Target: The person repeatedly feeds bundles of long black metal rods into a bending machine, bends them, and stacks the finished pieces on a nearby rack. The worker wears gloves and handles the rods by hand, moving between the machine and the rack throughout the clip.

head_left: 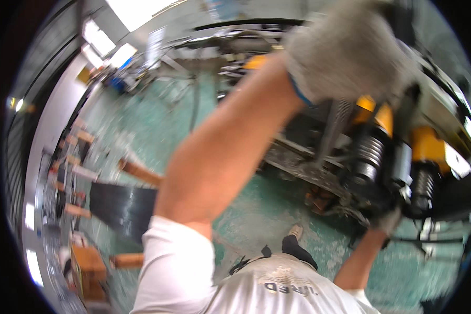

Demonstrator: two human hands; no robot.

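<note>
Nearest: left hand (350, 57), grey-gloved, blurred, raised across view of machine's (298, 159) upper part; how open fingers were, or what they held, could not be told. Machine stood at right, two yellow-topped ribbed cylinders (369, 157) side by side on it. Right hand (388, 221), gloved, was at machine's lower edge, just below cylinders; fingers unclear, opening and hold could not be told. Farther: dark panel (123, 206) at left, green floor (157, 115), bright windows (99, 37).
</note>
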